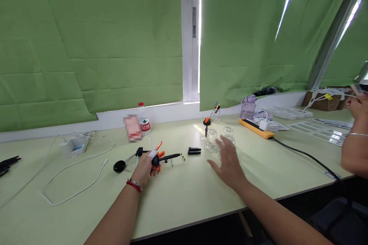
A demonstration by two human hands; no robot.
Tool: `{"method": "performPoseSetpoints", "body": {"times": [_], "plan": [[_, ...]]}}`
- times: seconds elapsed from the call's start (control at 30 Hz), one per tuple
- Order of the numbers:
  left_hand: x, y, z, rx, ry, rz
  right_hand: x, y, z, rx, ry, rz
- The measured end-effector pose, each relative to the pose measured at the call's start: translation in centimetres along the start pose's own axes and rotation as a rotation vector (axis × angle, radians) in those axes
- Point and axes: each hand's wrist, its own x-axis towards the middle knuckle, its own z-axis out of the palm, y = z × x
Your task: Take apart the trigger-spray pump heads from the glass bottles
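My left hand [145, 168] is closed around a black rod-shaped tool [171, 157] with white and orange parts; its exact kind is unclear. Behind that hand, a thin metal arm with a round black end [119, 166] rests on the table. Small brass-coloured pieces [183, 158] lie near the tool's tip, beside two black ridged strips [194, 152]. My right hand [230, 166] is open, fingers spread, in front of several clear glass jars [211, 147] and partly covering them. An orange-and-black tool [206, 122] stands upright among the jars.
A red-capped water bottle [146, 122] stands by the wall, next to a blurred pink object [133, 128]. White cables [83, 193] run across the left side. To the right are an orange power strip [255, 128], a purple bottle [248, 108] and another person's arm [355, 141].
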Motion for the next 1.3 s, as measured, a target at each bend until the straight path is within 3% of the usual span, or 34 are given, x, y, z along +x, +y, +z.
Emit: {"method": "performPoseSetpoints", "body": {"times": [0.17,0.3,0.37,0.43,0.53,0.63,0.77,0.83,0.97,1.3], "plan": [[-0.8,0.3,1.0,0.015,-0.145,0.0,1.5,-6.0,2.1,0.016,-0.217,-0.537],[-1.1,0.2,1.5,0.002,-0.242,-0.009,3.0,-8.2,3.6,0.036,-0.285,-0.611],[-1.1,0.1,1.4,-0.043,-0.228,0.051,3.9,-8.4,3.5,0.087,-0.301,-0.523],[-0.9,0.1,1.2,-0.076,-0.13,0.167,5.1,-8.1,2.9,0.184,-0.317,-0.348],[-0.9,0.2,1.1,-0.013,-0.018,0.328,6.8,-7.5,1.8,0.395,-0.464,-0.044],[-1.0,0.1,1.6,0.121,-0.108,0.364,7.5,-7.0,1.6,0.564,-0.689,0.15],[-1.2,-0.3,2.5,0.314,-0.191,0.258,6.6,-6.7,3.6,0.705,-0.955,0.397],[-1.1,-0.6,2.8,0.314,-0.154,0.16,5.8,-6.5,5.0,0.793,-0.93,0.509],[-0.9,-0.9,2.7,0.336,-0.07,-0.065,4.3,-5.9,6.9,0.86,-0.861,0.589],[-0.5,-1.3,2.6,0.886,-0.028,0.093,2.6,-5.3,8.6,0.935,-0.774,0.66]]}}
